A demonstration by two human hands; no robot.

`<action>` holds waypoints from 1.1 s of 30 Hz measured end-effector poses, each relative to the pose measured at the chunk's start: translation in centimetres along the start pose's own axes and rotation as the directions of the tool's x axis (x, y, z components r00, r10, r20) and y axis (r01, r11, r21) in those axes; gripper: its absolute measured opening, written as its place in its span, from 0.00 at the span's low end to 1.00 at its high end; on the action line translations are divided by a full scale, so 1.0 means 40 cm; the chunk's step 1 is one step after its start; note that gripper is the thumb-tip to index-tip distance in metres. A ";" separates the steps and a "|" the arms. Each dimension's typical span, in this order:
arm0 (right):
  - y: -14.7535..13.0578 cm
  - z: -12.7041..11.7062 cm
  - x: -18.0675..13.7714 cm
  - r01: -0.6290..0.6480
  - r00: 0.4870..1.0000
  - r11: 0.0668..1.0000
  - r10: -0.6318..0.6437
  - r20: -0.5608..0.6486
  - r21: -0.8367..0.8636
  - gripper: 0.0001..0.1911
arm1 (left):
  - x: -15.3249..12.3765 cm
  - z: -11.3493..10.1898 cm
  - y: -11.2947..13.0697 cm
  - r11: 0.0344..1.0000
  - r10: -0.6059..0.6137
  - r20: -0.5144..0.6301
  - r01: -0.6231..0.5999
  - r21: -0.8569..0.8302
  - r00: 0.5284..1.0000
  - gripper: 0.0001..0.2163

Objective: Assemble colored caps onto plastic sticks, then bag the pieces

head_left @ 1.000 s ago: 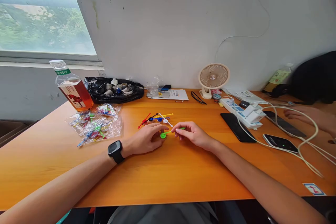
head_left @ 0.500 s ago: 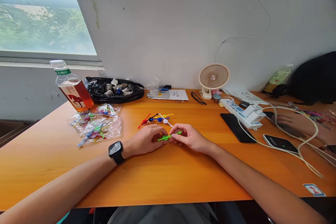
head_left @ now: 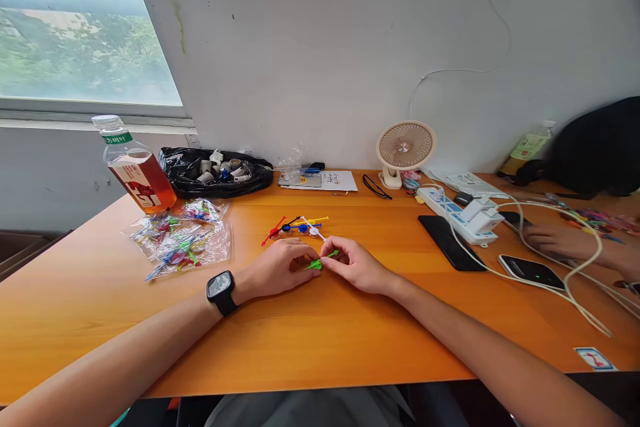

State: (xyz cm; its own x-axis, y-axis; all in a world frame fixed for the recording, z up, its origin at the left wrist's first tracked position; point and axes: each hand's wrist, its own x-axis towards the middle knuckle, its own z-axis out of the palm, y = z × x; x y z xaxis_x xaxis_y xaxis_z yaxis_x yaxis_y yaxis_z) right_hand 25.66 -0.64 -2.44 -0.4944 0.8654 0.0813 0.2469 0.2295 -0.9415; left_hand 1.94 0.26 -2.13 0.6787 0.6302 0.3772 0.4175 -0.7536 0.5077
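A small green plastic piece with an arrow-like tip [head_left: 315,265] is pinched between my two hands, just above the table. My left hand [head_left: 280,265], with a black watch on its wrist, grips the piece's left part. The fingers of my right hand [head_left: 353,265] close on its right end, and the tip pokes out beyond them. Just behind my hands lies a small group of similar plastic pieces [head_left: 295,228] in red, black, yellow, blue and white. Clear plastic bags [head_left: 185,240] of more colourful pieces lie to the left.
A bottle of reddish drink [head_left: 137,177] stands behind the bags, beside a black bag of scraps [head_left: 215,173]. A clip fan [head_left: 406,147] stands near the wall. At right are a power strip [head_left: 457,217], loose cables, a phone [head_left: 531,271] and another person's hand [head_left: 560,240].
The green piece has turned slightly between my fingers, and its shape looks more bunched. My right hand has shifted a little to the left. The other person's hand at right has moved.
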 end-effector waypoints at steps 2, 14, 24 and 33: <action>-0.001 -0.003 0.000 0.002 1.000 1.000 -0.002 -0.003 0.006 0.17 | 0.000 0.001 0.000 1.000 -0.001 -0.002 0.001 0.003 1.000 0.06; -0.005 -0.008 0.004 -0.010 0.999 0.993 0.017 -0.052 0.121 0.21 | 0.001 0.000 0.003 0.999 -0.014 0.041 0.016 -0.052 0.999 0.06; -0.001 0.001 0.006 -0.004 0.998 0.999 0.002 -0.069 -0.034 0.12 | 0.000 0.001 0.006 1.000 0.006 0.009 -0.006 0.001 1.000 0.08; -0.004 0.001 -0.007 0.027 0.998 0.964 -0.042 -0.051 -0.264 0.09 | 0.006 0.000 0.016 0.999 0.031 -0.023 -0.031 0.015 0.999 0.07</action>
State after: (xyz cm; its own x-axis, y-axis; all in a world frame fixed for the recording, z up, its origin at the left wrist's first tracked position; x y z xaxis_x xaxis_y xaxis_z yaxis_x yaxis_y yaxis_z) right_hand 25.75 -0.94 -2.32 -0.4607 0.8769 0.1371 0.4451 0.3619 -0.8191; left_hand 2.37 -0.07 -1.73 0.6774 0.6106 0.4103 0.4056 -0.7753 0.4842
